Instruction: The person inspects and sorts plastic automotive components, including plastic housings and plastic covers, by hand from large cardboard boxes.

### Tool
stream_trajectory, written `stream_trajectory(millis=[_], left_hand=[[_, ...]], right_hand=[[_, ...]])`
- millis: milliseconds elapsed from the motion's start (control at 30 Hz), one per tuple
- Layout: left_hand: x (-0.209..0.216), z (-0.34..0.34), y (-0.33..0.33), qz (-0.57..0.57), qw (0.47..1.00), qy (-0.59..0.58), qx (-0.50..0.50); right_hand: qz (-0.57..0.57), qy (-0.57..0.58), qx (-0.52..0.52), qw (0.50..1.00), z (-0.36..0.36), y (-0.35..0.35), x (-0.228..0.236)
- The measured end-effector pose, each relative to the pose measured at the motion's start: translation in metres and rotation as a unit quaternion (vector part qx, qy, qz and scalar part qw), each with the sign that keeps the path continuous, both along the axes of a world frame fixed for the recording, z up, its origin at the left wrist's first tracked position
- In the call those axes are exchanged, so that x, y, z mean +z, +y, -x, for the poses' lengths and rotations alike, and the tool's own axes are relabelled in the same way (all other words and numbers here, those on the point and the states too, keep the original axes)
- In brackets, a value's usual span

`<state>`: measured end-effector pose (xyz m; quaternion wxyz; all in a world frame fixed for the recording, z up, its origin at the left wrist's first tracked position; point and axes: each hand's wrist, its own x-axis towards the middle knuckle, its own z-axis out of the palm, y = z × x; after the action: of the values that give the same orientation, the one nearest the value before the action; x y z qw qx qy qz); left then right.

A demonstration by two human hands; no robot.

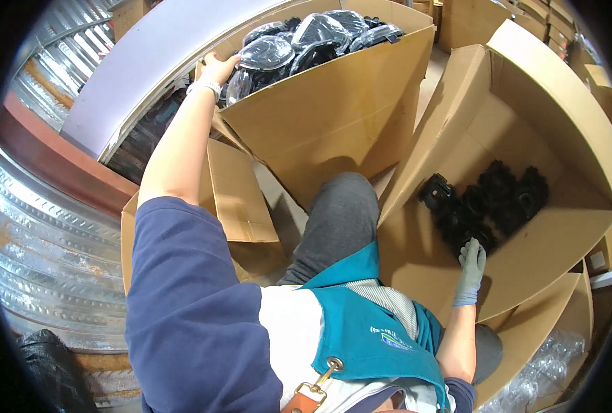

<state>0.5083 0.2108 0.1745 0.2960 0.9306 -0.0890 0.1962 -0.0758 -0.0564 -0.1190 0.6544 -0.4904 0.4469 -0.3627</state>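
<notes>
At the far left corner of an upright cardboard box (333,103), my bare left hand (218,70) has its fingers curled over the rim. Right beside those fingers lies a round part with a clear cover (267,53), among several black parts with clear covers or wrapping. My right hand (471,261), in a grey glove, reaches into a deep cardboard box (450,131) on the right. Its fingers are closed against a black plastic part (476,236) at the near edge of a dark cluster. Their tips are partly lost against the black, so the grip's detail is hidden.
My knee (344,199) stands between the two boxes. A smaller open carton (240,189) sits at the left, next to shiny corrugated metal (58,255) and a reddish beam (65,151). Clear plastic wrap (547,365) fills a carton at the lower right.
</notes>
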Motion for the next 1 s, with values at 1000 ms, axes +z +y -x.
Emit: stream_trajectory(millis=[1000], left_hand=[[-0.175, 0.423, -0.134, -0.196, 0.550, 0.190, -0.790]], right_hand=[[0.114, 0.099, -0.613, 0.775, 0.485, 0.006, 0.080]])
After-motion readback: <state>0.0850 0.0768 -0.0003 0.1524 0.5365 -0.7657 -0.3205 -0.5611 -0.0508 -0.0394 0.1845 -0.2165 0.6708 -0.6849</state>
